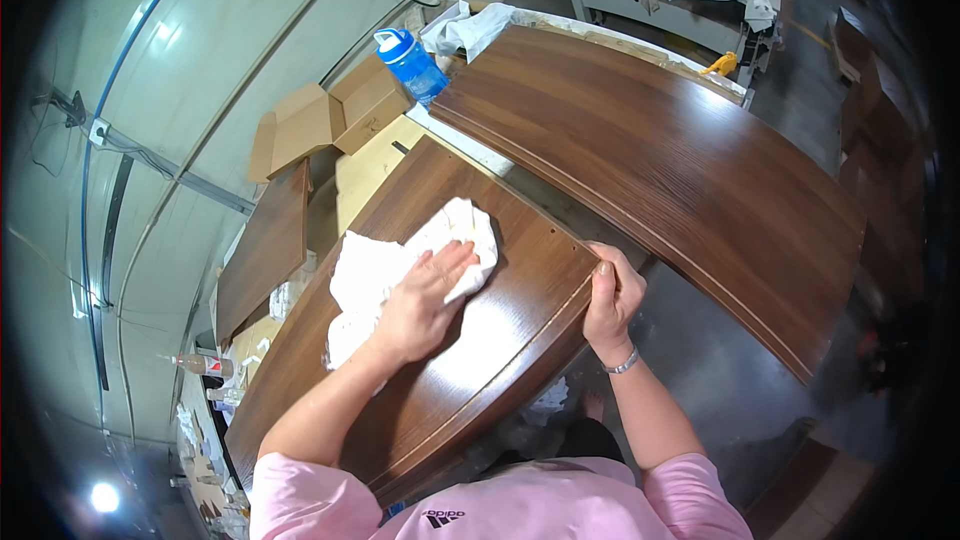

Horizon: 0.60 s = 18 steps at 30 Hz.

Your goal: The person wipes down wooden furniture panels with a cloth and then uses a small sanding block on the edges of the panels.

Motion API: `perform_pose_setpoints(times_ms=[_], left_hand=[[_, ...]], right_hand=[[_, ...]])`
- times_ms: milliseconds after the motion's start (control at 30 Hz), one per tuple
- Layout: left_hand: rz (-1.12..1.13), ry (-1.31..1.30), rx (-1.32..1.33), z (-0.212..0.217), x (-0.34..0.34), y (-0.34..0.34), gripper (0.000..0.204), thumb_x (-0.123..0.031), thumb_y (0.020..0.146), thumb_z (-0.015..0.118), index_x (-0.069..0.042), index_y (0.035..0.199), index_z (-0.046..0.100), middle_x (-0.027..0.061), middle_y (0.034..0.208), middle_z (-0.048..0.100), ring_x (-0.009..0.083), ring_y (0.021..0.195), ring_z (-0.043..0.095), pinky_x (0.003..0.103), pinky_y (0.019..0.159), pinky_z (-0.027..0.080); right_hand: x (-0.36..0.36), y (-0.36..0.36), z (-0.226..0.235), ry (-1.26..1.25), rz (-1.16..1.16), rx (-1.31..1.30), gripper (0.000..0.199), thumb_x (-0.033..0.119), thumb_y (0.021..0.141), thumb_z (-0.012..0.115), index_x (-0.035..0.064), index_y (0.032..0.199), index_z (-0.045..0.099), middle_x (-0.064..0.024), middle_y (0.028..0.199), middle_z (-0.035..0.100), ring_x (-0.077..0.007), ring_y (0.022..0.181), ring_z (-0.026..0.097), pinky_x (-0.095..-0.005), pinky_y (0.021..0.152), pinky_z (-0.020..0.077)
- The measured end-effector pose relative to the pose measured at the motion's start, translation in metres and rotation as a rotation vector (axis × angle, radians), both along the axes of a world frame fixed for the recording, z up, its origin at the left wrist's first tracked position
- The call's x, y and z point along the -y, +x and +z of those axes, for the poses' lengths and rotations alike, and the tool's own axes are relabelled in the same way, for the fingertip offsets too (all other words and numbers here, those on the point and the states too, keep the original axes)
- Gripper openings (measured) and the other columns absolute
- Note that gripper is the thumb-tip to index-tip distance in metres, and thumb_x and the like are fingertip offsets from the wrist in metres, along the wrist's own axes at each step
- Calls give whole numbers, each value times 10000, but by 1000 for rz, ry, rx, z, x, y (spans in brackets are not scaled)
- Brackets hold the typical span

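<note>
On the near end of the workbench lies a dark brown wood-grain panel (pixel 440 340), its long side running from the near left toward the far right. The left hand (pixel 425 300) rests flat on a crumpled white cloth (pixel 400 265), fingers spread and extended, palm pressing the cloth against the panel's face near its far half. Nothing is pinched; the hold is pressure alone. The right hand (pixel 610 295) curls over the panel's right edge, thumb on top and fingers wrapped below the rim as far as can be told, keeping the board steady.

To do this wiping well, it seems best to keep the palm broad on the cloth so that the whole pad meets the surface, and to run the strokes along the grain rather than across it. The thin pale groove running the length of the panel probably collects dust, so a folded corner of cloth suits it better than the flat pad. The small holes near the far right edge may snag loose cloth. The steadying hand should stay firm, since the panel overhangs the bench toward the person.

Just beyond lies a second, larger brown panel (pixel 680 170), and farther left a blue bottle (pixel 412 60) and open cardboard boxes (pixel 320 120).
</note>
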<state>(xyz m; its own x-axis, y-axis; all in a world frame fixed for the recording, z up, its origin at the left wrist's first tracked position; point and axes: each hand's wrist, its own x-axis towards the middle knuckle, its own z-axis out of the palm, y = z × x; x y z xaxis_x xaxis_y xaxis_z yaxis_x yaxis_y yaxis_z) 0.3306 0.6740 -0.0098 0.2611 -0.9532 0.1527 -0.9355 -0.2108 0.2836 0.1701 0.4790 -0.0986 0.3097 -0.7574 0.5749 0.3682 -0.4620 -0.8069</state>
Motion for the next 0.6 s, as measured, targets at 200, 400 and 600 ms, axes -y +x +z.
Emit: perform_pose_setpoints(times_ms=[200, 400, 600], left_hand=[[474, -27, -10, 19, 69, 136, 497, -240, 990, 507, -77, 1456, 455, 196, 1475, 463, 379, 1370, 422, 423, 1139, 351], [234, -58, 36, -12, 29, 71, 505, -186, 971, 535, -51, 1452, 459, 163, 1495, 458, 315, 1413, 394, 421, 1172, 321], [458, -72, -8, 3, 55, 149, 484, -233, 982, 500, -15, 1413, 485, 184, 1476, 472, 354, 1366, 436, 419, 1140, 347]], right_hand=[[-20, 0, 4, 94, 84, -51, 355, 207, 992, 447, -66, 1045, 669, -122, 910, 696, -175, 805, 630, -291, 738, 487], [-4, -9, -4, -1, 6, 13, 376, 223, 994, 439, -75, 1043, 663, -115, 879, 674, -154, 743, 586, -282, 696, 467], [-15, -2, 0, 42, 44, 8, 321, 193, 977, 461, -58, 1023, 655, -100, 802, 625, -139, 635, 517, -278, 589, 424]])
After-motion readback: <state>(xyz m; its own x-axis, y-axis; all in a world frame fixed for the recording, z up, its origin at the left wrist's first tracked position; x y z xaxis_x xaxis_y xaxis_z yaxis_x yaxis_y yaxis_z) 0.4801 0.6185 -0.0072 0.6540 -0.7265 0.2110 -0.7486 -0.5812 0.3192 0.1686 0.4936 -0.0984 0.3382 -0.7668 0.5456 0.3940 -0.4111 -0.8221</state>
